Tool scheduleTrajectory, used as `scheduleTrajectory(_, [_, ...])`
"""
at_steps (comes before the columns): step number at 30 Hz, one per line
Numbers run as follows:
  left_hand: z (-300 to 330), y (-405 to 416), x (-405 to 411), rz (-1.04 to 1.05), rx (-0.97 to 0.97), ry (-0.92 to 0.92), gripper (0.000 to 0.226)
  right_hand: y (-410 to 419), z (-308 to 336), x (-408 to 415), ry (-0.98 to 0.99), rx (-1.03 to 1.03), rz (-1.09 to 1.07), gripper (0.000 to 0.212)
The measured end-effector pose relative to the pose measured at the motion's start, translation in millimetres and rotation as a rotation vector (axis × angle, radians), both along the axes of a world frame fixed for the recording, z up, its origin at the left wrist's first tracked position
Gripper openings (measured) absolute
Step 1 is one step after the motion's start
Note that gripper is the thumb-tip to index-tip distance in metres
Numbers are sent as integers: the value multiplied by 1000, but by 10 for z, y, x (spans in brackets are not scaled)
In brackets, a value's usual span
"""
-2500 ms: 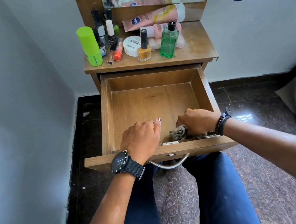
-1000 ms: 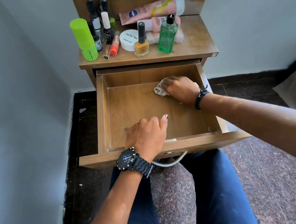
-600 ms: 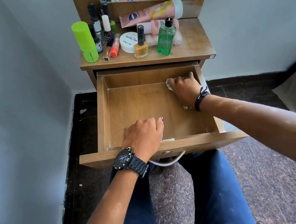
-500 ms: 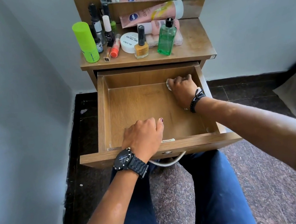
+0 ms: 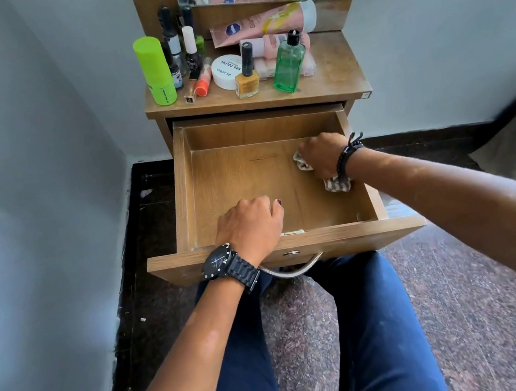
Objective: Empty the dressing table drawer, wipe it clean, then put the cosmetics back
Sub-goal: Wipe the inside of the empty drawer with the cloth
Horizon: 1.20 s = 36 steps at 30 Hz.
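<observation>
Drawer [image 5: 231,182] pulled out, holding only the cloth [image 5: 337,183] at its 3 o'clock wall. Right hand [image 5: 322,155] grips the cloth against the drawer floor. Left hand [image 5: 249,226], fingers curled, rests at 6 o'clock. Cosmetics [image 5: 245,73] stand on dressing table top [image 5: 332,77], 12 o'clock.

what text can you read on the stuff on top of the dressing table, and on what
"NAIL POLISH" and "zudio": lid of the round white tub, seen upside down.
Round blue logo on the pink tube: its lettering is too blurred to read.
Dark print on the lime green canister: too small to read.
Labels on the small dark bottles: too blurred to read.
</observation>
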<state>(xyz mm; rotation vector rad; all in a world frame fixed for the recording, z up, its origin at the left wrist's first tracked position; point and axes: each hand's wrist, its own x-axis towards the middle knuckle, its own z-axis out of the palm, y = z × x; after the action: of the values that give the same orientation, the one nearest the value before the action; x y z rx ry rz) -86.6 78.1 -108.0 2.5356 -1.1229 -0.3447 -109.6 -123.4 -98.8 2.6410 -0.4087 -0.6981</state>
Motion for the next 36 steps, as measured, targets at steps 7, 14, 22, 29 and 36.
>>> scheduleTrajectory(7, [3, 17, 12, 45, -52, 37, 36, 380, 117, -466, 294, 193, 37, 36])
scheduleTrajectory(14, [140, 221, 166, 137, -193, 249, 25, 398, 95, -403, 505, 324, -143, 39])
scheduleTrajectory(22, [166, 836, 557, 398, -536, 63, 20, 269, 264, -382, 392, 519, -347, 45])
scheduleTrajectory(29, [52, 798, 595, 505, -567, 102, 20, 465, 99, -169, 218, 725, -395, 19])
scheduleTrajectory(36, [8, 829, 637, 594, -625, 127, 21, 1248, 24, 394, 91, 1024, -339, 52])
